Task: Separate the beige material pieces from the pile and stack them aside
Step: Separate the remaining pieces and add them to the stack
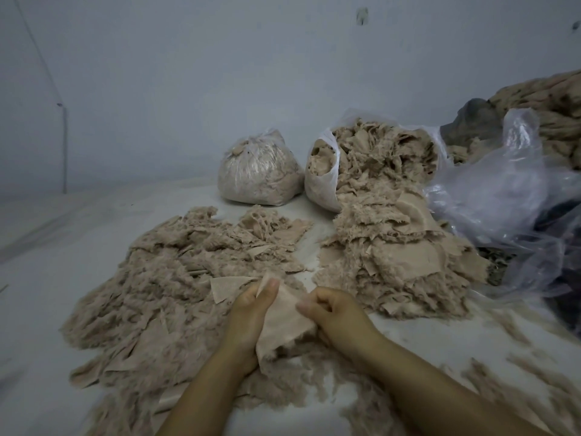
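Observation:
A wide, loose pile of beige fuzzy material pieces [163, 278] spreads over the white floor on the left. A neater stack of beige pieces [393, 259] lies to the right of it. Between them, close to me, my left hand [251, 313] grips a beige piece [287, 319] with the thumb on top. My right hand [330, 309] pinches the same piece at its right edge with curled fingers. The piece's lower part hangs between my wrists.
At the back stand a tied plastic bag of scraps [257, 171] and an open bag [323, 180] spilling beige pieces. Crumpled clear plastic [509, 190] and dark cloth lie at the right. Loose fluff [503, 372] litters the floor near my right arm.

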